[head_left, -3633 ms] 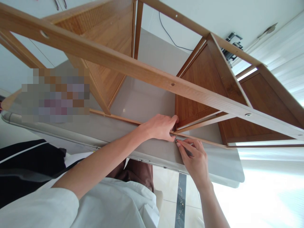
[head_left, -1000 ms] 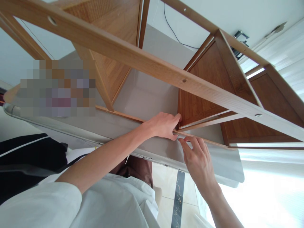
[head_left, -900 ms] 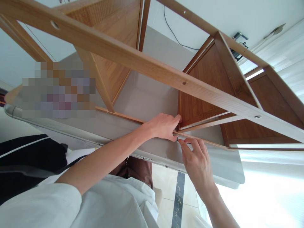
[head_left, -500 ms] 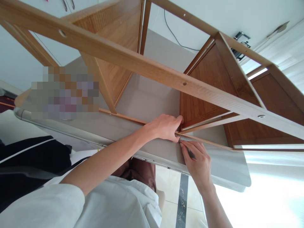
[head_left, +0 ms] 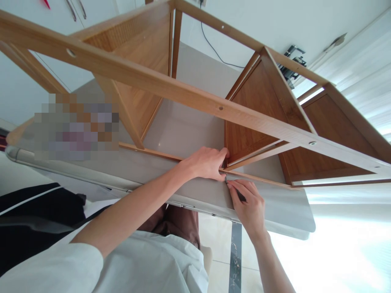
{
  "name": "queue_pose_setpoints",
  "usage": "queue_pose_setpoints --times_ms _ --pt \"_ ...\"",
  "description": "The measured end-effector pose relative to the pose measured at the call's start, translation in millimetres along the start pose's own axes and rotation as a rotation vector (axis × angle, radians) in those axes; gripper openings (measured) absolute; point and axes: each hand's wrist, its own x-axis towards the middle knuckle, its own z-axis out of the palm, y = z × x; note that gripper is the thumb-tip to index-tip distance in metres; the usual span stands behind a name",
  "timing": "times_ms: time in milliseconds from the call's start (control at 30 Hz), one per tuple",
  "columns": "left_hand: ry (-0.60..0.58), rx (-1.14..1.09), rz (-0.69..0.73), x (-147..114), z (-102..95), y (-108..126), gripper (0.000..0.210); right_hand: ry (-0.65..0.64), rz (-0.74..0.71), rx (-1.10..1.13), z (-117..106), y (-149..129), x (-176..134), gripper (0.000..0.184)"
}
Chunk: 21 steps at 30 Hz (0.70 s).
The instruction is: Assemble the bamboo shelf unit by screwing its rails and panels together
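Note:
A wooden frame (head_left: 180, 91) with slatless panels lies across the table. Near its lower joint, my left hand (head_left: 207, 162) is wrapped round the thin bottom rail (head_left: 259, 178) and the foot of a brown wooden panel (head_left: 253, 118). Just right of it, my right hand (head_left: 250, 203) pinches a small, thin metal piece (head_left: 226, 178) between thumb and fingertips, against the outer side of the rail. The piece is too small to tell its exact kind. Fingers of my left hand partly hide the joint.
Beneath the frame is a grey table (head_left: 189, 126) with a rounded right end. A second panel (head_left: 143, 93) stands at the left, beside a blurred patch. Black metal equipment (head_left: 290, 65) and a cable (head_left: 214, 51) are behind. A dark bag-like item (head_left: 39, 219) lies at the lower left.
The camera view has turned a little, so the frame appears shifted left. Both hands stay at the same joint; slightly more of the metal piece shows at my right fingertips.

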Motion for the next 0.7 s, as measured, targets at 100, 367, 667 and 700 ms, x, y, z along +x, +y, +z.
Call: queue_pose_setpoints --times_ms 100,367,667,700 --pt "-0.008 0.017 0.003 0 -1.2 0 0.047 0.017 -0.013 -0.031 0 1 -2 0.016" --pt "-0.026 0.047 0.006 0 -2.0 -1 0.051 0.031 -0.091 -0.171 -1 1 -1 0.021" --pt "-0.033 0.031 -0.015 0 -2.7 1 0.05 -0.07 -0.143 -0.268 -9 -11 7 0.025" --pt "-0.032 0.027 -0.018 0 -2.7 1 0.05 -0.086 -0.137 -0.27 -10 -11 7 0.026"
